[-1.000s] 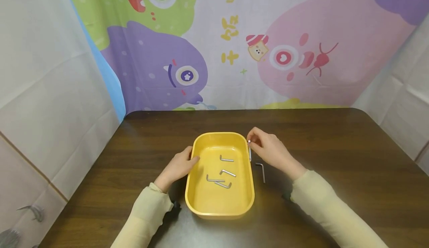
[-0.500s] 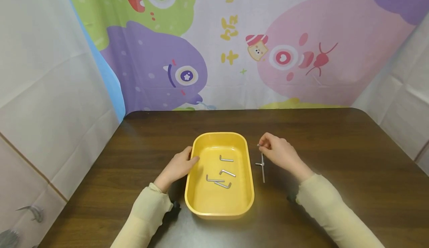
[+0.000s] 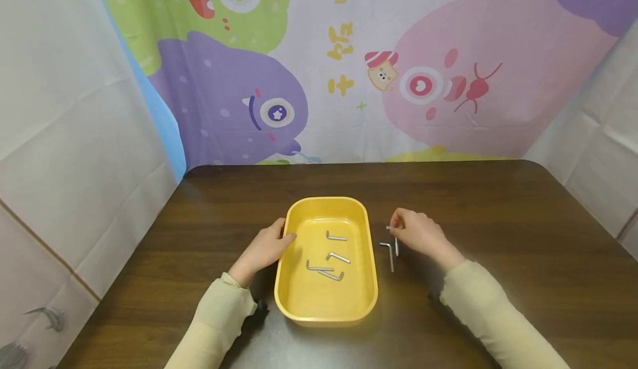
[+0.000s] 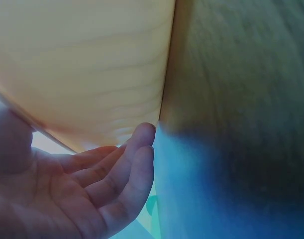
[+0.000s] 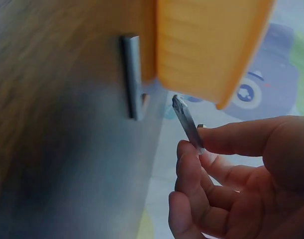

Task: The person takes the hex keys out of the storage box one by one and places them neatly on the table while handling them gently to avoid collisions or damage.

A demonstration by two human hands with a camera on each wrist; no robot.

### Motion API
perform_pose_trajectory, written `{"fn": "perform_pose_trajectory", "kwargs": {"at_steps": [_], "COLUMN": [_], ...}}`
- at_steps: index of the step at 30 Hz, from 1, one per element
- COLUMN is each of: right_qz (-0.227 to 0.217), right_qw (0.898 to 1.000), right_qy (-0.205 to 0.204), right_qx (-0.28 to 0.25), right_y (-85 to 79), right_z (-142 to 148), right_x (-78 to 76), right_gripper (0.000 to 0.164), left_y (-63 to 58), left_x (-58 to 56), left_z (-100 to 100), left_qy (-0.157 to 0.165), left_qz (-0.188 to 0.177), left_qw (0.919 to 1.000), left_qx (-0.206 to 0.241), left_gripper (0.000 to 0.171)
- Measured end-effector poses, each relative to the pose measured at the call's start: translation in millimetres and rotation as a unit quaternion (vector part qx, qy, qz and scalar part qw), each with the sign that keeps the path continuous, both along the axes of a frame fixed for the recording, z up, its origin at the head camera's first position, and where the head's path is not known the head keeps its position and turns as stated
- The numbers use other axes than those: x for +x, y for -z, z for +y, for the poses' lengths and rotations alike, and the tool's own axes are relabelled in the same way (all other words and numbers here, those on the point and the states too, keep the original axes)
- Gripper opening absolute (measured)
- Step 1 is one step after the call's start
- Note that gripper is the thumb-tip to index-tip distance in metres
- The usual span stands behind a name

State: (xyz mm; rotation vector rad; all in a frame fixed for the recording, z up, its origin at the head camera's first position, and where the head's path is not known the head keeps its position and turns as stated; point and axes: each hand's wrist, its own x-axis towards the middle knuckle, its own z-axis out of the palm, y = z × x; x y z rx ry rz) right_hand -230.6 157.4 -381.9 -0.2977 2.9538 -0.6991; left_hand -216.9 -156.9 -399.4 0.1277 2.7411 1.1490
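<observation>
My left hand [image 3: 267, 248] holds the left side of a yellow plastic tray [image 3: 326, 308], thumb over the rim and fingers along the outer wall, as the left wrist view also shows. Several L-shaped silver hex keys [image 3: 339, 257] lie scattered on the tray's floor. To the right of the tray, my right hand [image 3: 420, 233] pinches a hex key [image 5: 187, 122] between thumb and fingertips, its long arm pointing down toward the table. Another hex key [image 3: 391, 258] lies flat on the table, between the tray and that hand.
Everything stands on a dark brown wooden table [image 3: 224, 191]. Behind it hangs a curtain [image 3: 339, 131] printed with cartoon monsters. Pale sheets cover the left and right sides.
My right hand has moved away from the tray's right rim, rightward and slightly nearer, carrying the hex key to beside the one on the table. My left hand and the tray stay put.
</observation>
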Motion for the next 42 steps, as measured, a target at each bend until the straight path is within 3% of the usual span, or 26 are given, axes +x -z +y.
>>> {"fn": "perform_pose_trajectory", "kwargs": {"at_steps": [7, 19, 34, 42], "right_qz": [-0.039, -0.056, -0.038, -0.043], "right_qw": [0.999, 0.997, 0.995, 0.995], "right_qy": [0.003, -0.004, -0.02, -0.016], "right_qx": [0.037, 0.055, 0.094, 0.089], "right_y": [7.5, 14.7, 16.2, 16.0], "right_z": [-2, 0, -6, -6], "right_x": [-5.0, -8.2, -7.0, -7.9], "right_gripper": [0.011, 0.01, 0.013, 0.013], "left_y": [0.3, -0.7, -0.6, -0.1], "left_x": [-0.2, 0.8, 1.4, 0.8], "left_z": [1, 1, 0, 0], "left_qy": [0.009, 0.006, 0.008, 0.009], "left_qz": [0.011, 0.013, 0.009, 0.011], "left_qw": [0.9999, 0.9999, 0.9999, 0.9999], "left_qx": [-0.004, -0.004, -0.003, -0.003], "left_gripper": [0.04, 0.041, 0.041, 0.042]}}
